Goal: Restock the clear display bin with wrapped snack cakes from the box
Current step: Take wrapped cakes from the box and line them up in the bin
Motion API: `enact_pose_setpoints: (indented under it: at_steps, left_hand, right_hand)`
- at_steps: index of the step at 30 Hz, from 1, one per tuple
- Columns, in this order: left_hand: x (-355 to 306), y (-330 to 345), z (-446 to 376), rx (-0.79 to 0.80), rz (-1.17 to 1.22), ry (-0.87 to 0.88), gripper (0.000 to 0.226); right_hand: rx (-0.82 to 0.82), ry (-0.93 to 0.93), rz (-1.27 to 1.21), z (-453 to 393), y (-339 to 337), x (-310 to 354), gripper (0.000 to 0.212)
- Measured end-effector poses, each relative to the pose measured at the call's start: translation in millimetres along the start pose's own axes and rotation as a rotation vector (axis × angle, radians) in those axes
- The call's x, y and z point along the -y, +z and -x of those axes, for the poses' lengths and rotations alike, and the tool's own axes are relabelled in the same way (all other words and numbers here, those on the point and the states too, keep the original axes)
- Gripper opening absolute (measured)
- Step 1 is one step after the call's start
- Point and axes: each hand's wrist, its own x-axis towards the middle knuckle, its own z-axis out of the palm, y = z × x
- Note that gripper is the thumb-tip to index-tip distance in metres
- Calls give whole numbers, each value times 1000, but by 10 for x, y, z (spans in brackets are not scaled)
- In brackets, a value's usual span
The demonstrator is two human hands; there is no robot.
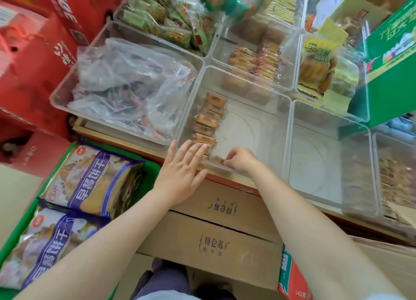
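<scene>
A clear display bin [254, 128] sits in the middle of the shelf. Along its left wall stands a row of orange wrapped snack cakes [208, 121]; the rest of its floor is bare. My left hand [183, 166] lies flat with straight fingers over the bin's near left corner, fingertips touching the nearest cakes. My right hand [239, 158] reaches over the near rim with curled fingers that pinch one wrapped cake [219, 159] at the front end of the row. A closed brown cardboard box [213, 236] stands below the shelf edge, in front of me.
A bin of crumpled clear bags [132, 85] sits left of the cake bin and a clear bin [326, 155] sits right of it. Further bins of snacks fill the back. Red cartons [33, 58] stand at left, a green crate with purple biscuit bags [90, 182] below them, a green box [391, 58] at right.
</scene>
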Motion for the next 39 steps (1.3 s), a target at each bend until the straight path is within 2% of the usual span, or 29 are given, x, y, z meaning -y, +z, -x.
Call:
enact_pose_setpoints:
  at_steps: [3, 7, 9, 13, 17, 20, 22, 24, 26, 28, 30, 33, 36, 39]
  left_hand:
    - [-29, -32, -5, 4, -15, -20, 70]
    - [-122, -142, -11, 79, -30, -109, 69]
    - [-267, -198, 21, 85, -32, -145, 72]
    - [-1010, -237, 98, -57, 180, -60, 69]
    - [-2221, -139, 166, 18, 478, 86, 48]
    - [-3206, -15, 292, 105, 706, 159, 36]
    - [-3868, 102, 379, 168, 785, 195, 49]
    - [-4422, 203, 475, 258, 865, 172, 78]
    - [-4830, 313, 535, 306, 940, 107, 97]
    - [-5051, 439, 543, 292, 1012, 29, 102]
    - [-5091, 516, 517, 282, 1058, -36, 103]
    - [-5031, 528, 481, 306, 1137, -27, 103]
    - [-5082, 459, 495, 267, 1154, 2, 94]
    - [-5101, 451, 532, 257, 1123, -29, 94]
  right_hand:
    - [-18, -14, 53, 11, -10, -1, 26]
    - [92, -107, 76, 210, -171, -17, 37]
    - [40, -159, 16, 435, -279, -152, 36]
    - [-212, -308, -243, 1087, -492, -750, 28]
    - [-505, -377, -437, 1942, -724, -1691, 21]
    - [-791, -285, -475, 2506, -911, -2594, 18]
    - [-901, -172, -482, 2764, -993, -3276, 17]
    - [-851, -33, -426, 2858, -995, -3894, 15]
    - [-761, 80, -320, 2825, -916, -4424, 16]
    - [-722, 182, -141, 2728, -811, -4835, 27]
    - [-696, 283, 17, 2620, -741, -5150, 48]
    - [-572, 420, -15, 2490, -728, -5383, 68]
    - [-509, 380, -21, 2365, -674, -5445, 71]
    - [-482, 234, -223, 2378, -687, -5373, 49]
